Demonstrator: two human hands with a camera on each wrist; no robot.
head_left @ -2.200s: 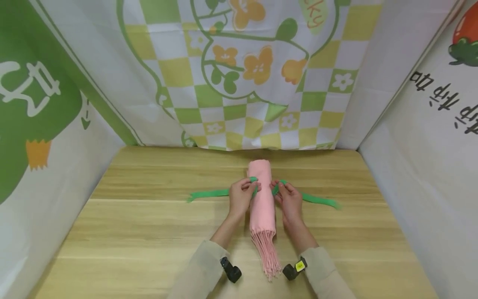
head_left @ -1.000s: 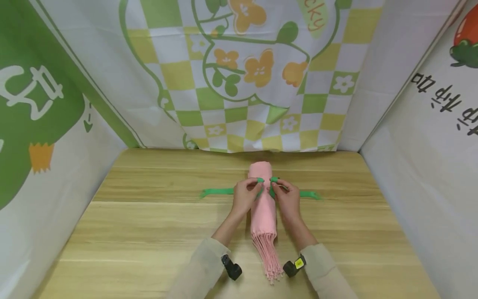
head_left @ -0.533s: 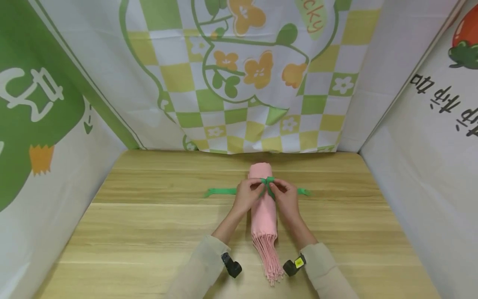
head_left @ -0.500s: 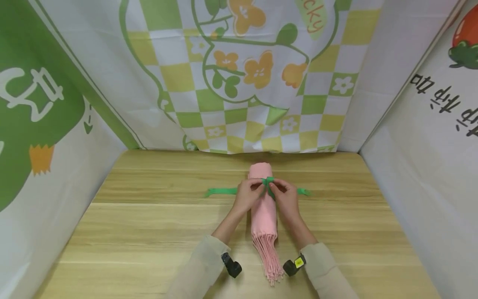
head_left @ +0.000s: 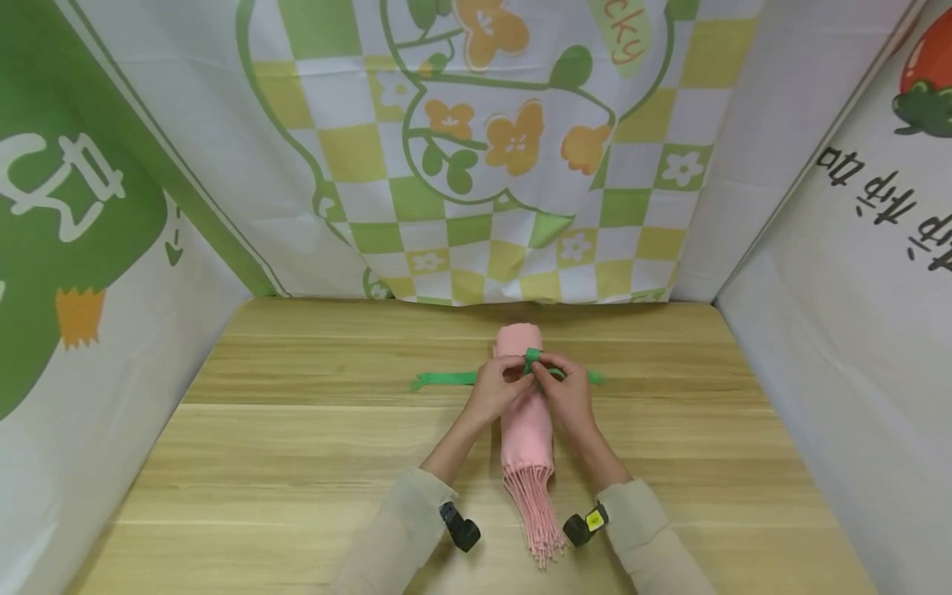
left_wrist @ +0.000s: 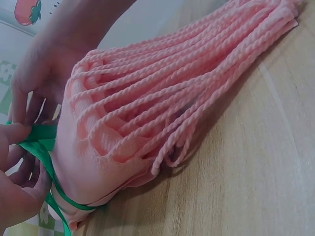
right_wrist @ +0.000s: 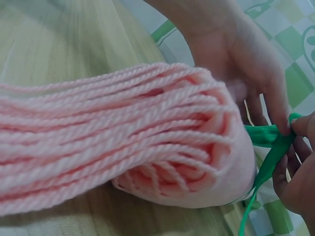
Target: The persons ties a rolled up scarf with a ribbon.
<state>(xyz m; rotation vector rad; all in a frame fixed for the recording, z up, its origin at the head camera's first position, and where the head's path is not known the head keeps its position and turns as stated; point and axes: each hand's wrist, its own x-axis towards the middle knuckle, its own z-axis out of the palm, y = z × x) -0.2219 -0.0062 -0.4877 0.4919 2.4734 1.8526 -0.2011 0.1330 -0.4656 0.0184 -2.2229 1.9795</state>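
Note:
A pink scarf, rolled into a tight cylinder, lies lengthwise on the table, its twisted fringe toward the person. A green ribbon passes round the roll, with one tail lying out to each side. Over the top of the roll, the left hand pinches the ribbon between thumb and fingers. Right beside it, the right hand pinches the ribbon too, and the fingertips of both hands nearly meet. In the right wrist view the ribbon strips overlap at the fingertips; whether they form a knot I cannot tell.
The wooden table extends to both sides of the scarf. A patterned cloth hangs at its back edge, with printed panels at left and right. Black cameras are strapped to both wrists, near the fringe.
Both hands, apart on either side of the roll at first, have come together over its top with the ribbon. The ribbon strips now cross there, and the tails have drawn inward, the right one most.

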